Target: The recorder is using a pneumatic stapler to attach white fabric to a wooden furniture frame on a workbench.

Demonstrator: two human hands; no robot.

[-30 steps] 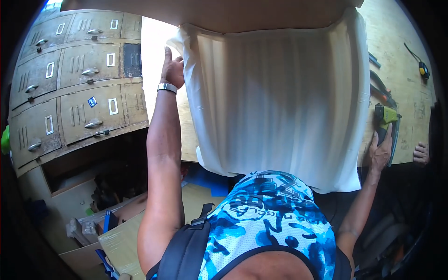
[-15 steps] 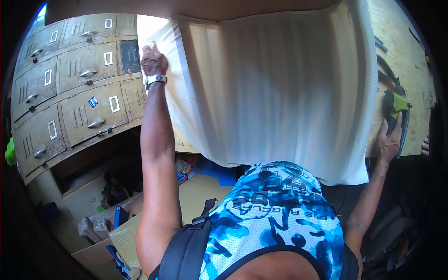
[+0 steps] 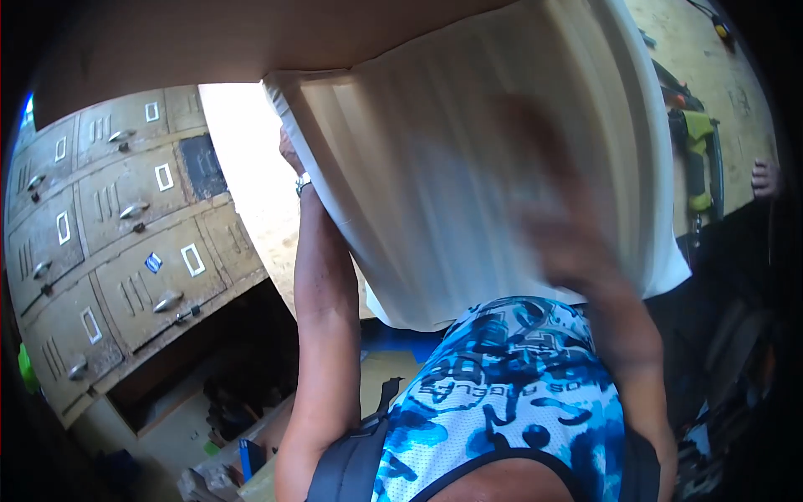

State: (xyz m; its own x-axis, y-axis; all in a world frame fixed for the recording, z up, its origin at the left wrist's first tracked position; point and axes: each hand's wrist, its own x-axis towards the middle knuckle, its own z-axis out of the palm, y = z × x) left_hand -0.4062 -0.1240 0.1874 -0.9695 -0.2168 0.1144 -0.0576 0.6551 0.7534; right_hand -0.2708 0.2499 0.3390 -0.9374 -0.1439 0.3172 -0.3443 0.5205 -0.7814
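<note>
A large piece covered in thin cream-white fabric [image 3: 435,226] fills the middle, with folds or ribs running down it. At its left edge is my left hand [image 3: 288,151], wearing a metal-banded watch [image 3: 303,181]. That hand is partly behind the fabric edge, and its fingers are hidden. In front of the fabric's right half my right hand [image 3: 565,243] is smeared by motion; neither its fingers nor any held thing can be made out. A green and black hand tool [image 3: 698,151] with a metal fitting lies at the right, apart from my hands.
A brown panel [image 3: 251,38] spans the top. Worn metal lockers [image 3: 125,213] with handles stand at the left. The light wooden table [image 3: 732,92] carries more tools at the right, and another person's hand [image 3: 764,179] rests at its edge. Below the lockers sits an open shelf [image 3: 192,368].
My right hand has left the green tool and swung left over the fabric. My left hand now sits partly behind the fabric edge. The whole view has tilted.
</note>
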